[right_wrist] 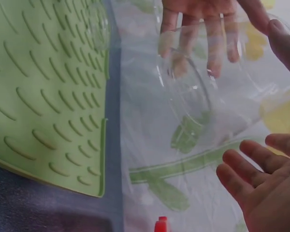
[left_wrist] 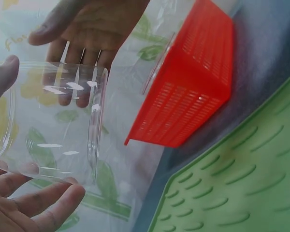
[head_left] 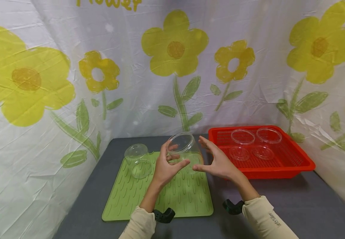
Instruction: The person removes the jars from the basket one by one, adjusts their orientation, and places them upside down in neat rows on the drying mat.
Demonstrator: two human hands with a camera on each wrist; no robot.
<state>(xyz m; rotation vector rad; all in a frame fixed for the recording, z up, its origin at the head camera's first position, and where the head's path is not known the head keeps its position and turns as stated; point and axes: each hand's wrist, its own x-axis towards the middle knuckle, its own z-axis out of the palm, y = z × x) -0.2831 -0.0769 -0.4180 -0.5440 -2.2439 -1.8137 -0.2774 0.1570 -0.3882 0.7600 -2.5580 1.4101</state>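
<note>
My left hand [head_left: 166,166] holds a clear plastic jar [head_left: 194,156] in the air over the green mat, fingers on one side and thumb on the other. The jar is tilted, its round rim turned upward, and in the left wrist view its see-through wall [left_wrist: 53,130] shows bright reflections. On the jar's right side my right hand [head_left: 218,162] is spread, fingers and thumb apart, with a gap between it and the jar. A second clear jar [head_left: 141,162] stands on the left part of the green ridged mat [head_left: 160,207].
To the right a red perforated basket [head_left: 268,174] holds two clear round containers [head_left: 242,136] side by side. The dark grey table [head_left: 86,212] extends around the mat. Behind it hangs a white cloth [head_left: 130,109] printed with yellow flowers.
</note>
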